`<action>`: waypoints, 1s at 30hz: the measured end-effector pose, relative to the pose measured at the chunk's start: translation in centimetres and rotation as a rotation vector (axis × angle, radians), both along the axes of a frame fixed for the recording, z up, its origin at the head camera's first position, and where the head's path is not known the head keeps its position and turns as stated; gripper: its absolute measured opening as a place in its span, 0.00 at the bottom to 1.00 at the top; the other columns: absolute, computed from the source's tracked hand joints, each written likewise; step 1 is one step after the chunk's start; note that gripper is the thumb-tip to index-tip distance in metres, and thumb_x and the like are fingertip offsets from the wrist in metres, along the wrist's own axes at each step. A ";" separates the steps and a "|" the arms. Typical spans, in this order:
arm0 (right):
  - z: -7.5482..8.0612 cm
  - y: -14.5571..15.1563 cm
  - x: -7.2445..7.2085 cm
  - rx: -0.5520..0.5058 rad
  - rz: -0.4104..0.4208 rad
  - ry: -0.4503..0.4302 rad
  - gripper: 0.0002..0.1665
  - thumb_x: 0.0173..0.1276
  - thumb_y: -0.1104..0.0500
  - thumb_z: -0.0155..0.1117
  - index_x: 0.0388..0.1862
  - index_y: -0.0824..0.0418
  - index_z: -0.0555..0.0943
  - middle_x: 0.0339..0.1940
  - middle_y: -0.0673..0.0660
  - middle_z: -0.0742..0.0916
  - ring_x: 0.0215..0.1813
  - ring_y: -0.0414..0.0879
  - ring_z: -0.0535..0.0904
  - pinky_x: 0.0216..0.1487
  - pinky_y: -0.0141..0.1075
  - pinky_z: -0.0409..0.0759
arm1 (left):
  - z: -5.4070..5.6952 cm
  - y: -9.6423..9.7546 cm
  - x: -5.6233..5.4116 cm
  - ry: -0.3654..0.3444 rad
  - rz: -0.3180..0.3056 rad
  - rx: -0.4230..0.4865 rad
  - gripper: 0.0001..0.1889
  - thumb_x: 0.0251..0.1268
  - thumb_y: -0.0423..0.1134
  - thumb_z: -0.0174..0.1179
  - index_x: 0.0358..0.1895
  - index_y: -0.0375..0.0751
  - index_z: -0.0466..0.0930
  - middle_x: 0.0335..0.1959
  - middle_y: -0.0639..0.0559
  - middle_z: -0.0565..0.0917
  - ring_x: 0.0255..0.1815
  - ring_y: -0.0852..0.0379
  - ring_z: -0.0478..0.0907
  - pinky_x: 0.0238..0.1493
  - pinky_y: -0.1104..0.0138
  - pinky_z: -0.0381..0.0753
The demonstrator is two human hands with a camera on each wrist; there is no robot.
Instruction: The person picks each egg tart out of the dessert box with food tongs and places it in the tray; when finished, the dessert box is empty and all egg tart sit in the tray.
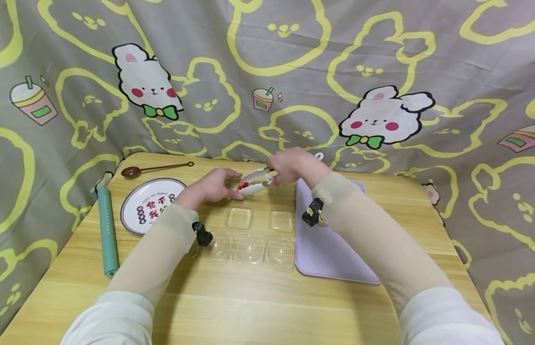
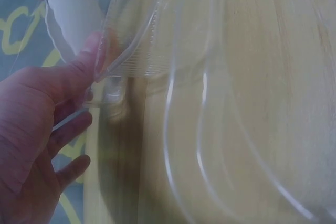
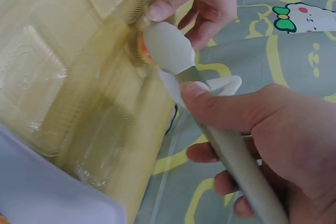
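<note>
My right hand [image 1: 291,165] grips a pair of tongs [image 3: 226,156] with white, paddle-like heads, thumb along the handle. The heads reach left, over a clear plastic box at the back of the table. A small red and orange item [image 1: 243,185] shows at the heads, partly hidden by them; I cannot tell whether they squeeze it. My left hand [image 1: 211,186] pinches the edge of that clear box [image 2: 142,51] between thumb and index finger, its other fingers loosely bent. More clear boxes [image 1: 239,218] stand in front, their domed lids [image 1: 250,248] folded open toward me.
A purple tray [image 1: 332,258] lies at the right under my right forearm, with an orange-brown item [image 1: 322,221] on it. To the left are a white plate [image 1: 133,206] with red lettering, a green roll [image 1: 107,235] and a brown spoon [image 1: 131,171]. A patterned curtain [image 1: 293,86] hangs behind the table.
</note>
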State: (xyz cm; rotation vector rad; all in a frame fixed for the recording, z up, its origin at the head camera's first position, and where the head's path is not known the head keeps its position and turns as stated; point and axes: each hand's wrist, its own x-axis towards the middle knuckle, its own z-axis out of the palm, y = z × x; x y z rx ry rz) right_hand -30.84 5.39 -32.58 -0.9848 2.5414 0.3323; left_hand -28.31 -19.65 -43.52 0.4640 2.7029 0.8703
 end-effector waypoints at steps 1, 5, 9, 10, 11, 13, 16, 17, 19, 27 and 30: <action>-0.2 0.1 0.0 -0.008 0.006 0.005 0.37 0.75 0.36 0.67 0.73 0.57 0.78 0.65 0.56 0.84 0.65 0.56 0.80 0.66 0.57 0.78 | 0.0 0.0 0.0 0.002 -0.003 -0.001 0.42 0.58 0.48 0.81 0.74 0.36 0.75 0.73 0.39 0.76 0.78 0.39 0.66 0.80 0.47 0.60; -0.7 0.6 0.2 -0.034 0.013 0.022 0.39 0.76 0.35 0.66 0.75 0.57 0.77 0.68 0.58 0.83 0.68 0.58 0.79 0.68 0.58 0.76 | -0.2 0.1 -0.1 0.005 -0.008 -0.001 0.42 0.59 0.48 0.81 0.74 0.35 0.74 0.73 0.39 0.76 0.78 0.39 0.66 0.80 0.47 0.60; -1.0 1.2 0.4 -0.058 0.009 0.017 0.39 0.76 0.35 0.65 0.76 0.57 0.76 0.69 0.59 0.82 0.69 0.59 0.78 0.70 0.59 0.74 | -0.3 0.3 0.0 0.005 -0.008 0.002 0.42 0.59 0.48 0.81 0.74 0.35 0.74 0.73 0.39 0.76 0.78 0.39 0.66 0.80 0.47 0.60; -1.0 1.4 0.4 -0.064 0.009 0.014 0.39 0.77 0.35 0.64 0.76 0.57 0.76 0.69 0.59 0.82 0.69 0.59 0.78 0.70 0.60 0.74 | -0.3 0.4 0.0 0.005 -0.007 0.001 0.42 0.59 0.48 0.81 0.74 0.35 0.74 0.73 0.39 0.76 0.78 0.39 0.66 0.80 0.47 0.60; -1.1 1.5 0.4 -0.073 0.010 0.009 0.38 0.77 0.35 0.64 0.75 0.57 0.76 0.67 0.59 0.83 0.67 0.58 0.79 0.70 0.60 0.74 | -0.3 0.4 0.0 0.006 -0.008 0.003 0.42 0.59 0.48 0.81 0.74 0.35 0.74 0.73 0.39 0.76 0.77 0.39 0.66 0.80 0.47 0.60; -1.2 1.9 0.4 -0.092 0.014 0.003 0.35 0.78 0.36 0.64 0.72 0.57 0.79 0.61 0.57 0.86 0.62 0.56 0.82 0.67 0.59 0.76 | -0.3 0.5 -0.1 0.006 -0.007 0.002 0.42 0.59 0.48 0.81 0.74 0.35 0.74 0.73 0.39 0.76 0.78 0.39 0.66 0.80 0.48 0.60; -1.1 2.5 0.4 -0.127 0.022 0.002 0.28 0.78 0.38 0.65 0.63 0.56 0.83 0.49 0.53 0.87 0.51 0.51 0.83 0.60 0.55 0.80 | -0.4 0.4 -0.2 0.006 -0.011 -0.002 0.43 0.59 0.48 0.81 0.75 0.35 0.74 0.73 0.38 0.76 0.78 0.38 0.65 0.80 0.47 0.60; -1.0 2.7 0.5 -0.141 0.027 0.000 0.25 0.77 0.38 0.65 0.58 0.55 0.84 0.44 0.51 0.86 0.47 0.50 0.82 0.56 0.54 0.81 | -0.4 0.4 -0.2 0.005 -0.011 -0.003 0.43 0.59 0.49 0.81 0.75 0.35 0.73 0.74 0.38 0.75 0.78 0.38 0.65 0.80 0.47 0.60; -0.8 3.0 0.6 -0.165 0.036 0.002 0.22 0.77 0.38 0.66 0.51 0.54 0.84 0.38 0.50 0.85 0.41 0.49 0.81 0.50 0.51 0.81 | -0.4 0.3 -0.2 0.003 -0.013 -0.008 0.43 0.59 0.49 0.81 0.75 0.36 0.73 0.74 0.38 0.75 0.78 0.38 0.65 0.80 0.46 0.59; 0.8 4.6 1.9 -0.234 0.060 0.004 0.21 0.77 0.39 0.67 0.49 0.55 0.83 0.31 0.51 0.83 0.35 0.48 0.78 0.42 0.48 0.79 | -0.4 -0.1 -0.1 0.005 -0.011 -0.005 0.43 0.59 0.49 0.80 0.75 0.36 0.74 0.74 0.38 0.74 0.78 0.38 0.65 0.80 0.46 0.59; 1.5 5.6 2.7 -0.238 0.034 0.005 0.23 0.77 0.39 0.66 0.56 0.55 0.83 0.31 0.51 0.82 0.36 0.49 0.78 0.42 0.48 0.78 | -0.4 -0.2 -0.1 0.015 -0.023 -0.009 0.42 0.60 0.49 0.80 0.75 0.35 0.74 0.74 0.37 0.74 0.78 0.37 0.65 0.80 0.46 0.59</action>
